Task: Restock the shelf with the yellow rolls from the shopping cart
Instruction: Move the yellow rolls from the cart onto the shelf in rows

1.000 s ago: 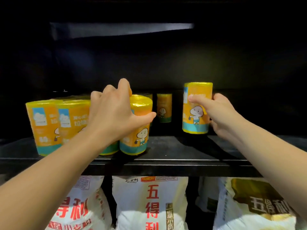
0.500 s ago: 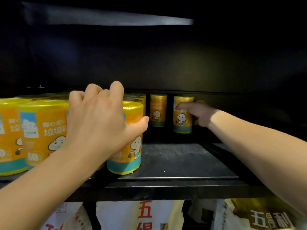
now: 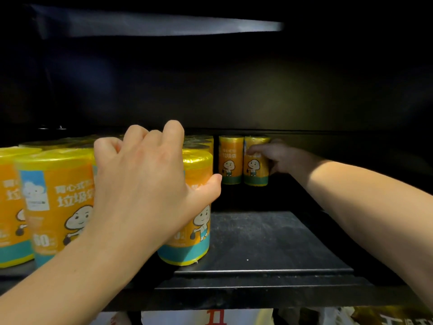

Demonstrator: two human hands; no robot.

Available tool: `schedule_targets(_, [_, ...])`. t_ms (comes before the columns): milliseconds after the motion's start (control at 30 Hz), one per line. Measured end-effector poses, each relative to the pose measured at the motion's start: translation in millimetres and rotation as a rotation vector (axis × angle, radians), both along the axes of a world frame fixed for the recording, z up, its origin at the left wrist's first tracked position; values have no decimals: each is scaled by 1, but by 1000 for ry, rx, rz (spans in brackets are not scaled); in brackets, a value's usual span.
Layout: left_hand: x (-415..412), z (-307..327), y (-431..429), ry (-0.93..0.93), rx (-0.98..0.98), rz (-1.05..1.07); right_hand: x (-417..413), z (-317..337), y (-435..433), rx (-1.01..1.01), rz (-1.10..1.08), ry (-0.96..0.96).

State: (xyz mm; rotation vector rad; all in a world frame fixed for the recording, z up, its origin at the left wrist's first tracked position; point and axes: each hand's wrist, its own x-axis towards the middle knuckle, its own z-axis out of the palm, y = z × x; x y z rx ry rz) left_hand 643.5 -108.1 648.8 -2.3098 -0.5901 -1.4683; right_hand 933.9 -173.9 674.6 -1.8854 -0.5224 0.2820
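Yellow rolls with a cartoon label stand upright on a black shelf (image 3: 269, 245). My left hand (image 3: 145, 184) grips a front roll (image 3: 194, 231) from above, thumb on its right side, fingers curled over the top. Deep at the back, my right hand (image 3: 278, 158) holds another roll (image 3: 255, 160), which stands right beside a matching back roll (image 3: 230, 159). More rolls (image 3: 54, 198) crowd the left front, partly hidden by my left arm. The shopping cart is out of view.
A dark shelf underside and back wall close in above and behind. White sacks with red characters (image 3: 210, 317) lie on the level below. The shelf's right half is bare black surface between the front edge and the back rolls.
My right hand has carried its roll from the shelf's front to the back, setting it beside the lone back roll. My left hand stays on the front roll. The camera has moved closer.
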Motion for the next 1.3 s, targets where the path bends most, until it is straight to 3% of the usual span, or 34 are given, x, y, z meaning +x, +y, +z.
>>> schedule_targets(667, [0, -1, 0, 5, 2, 15, 1, -3, 8, -35, 66, 5])
schedule_targets(1033, [-5, 3, -2, 70, -60, -26, -15, -2, -7, -78, -4, -114])
schedule_targets(1300, [-13, 11, -19, 122, -143, 27, -53, 12, -61, -30, -68, -309])
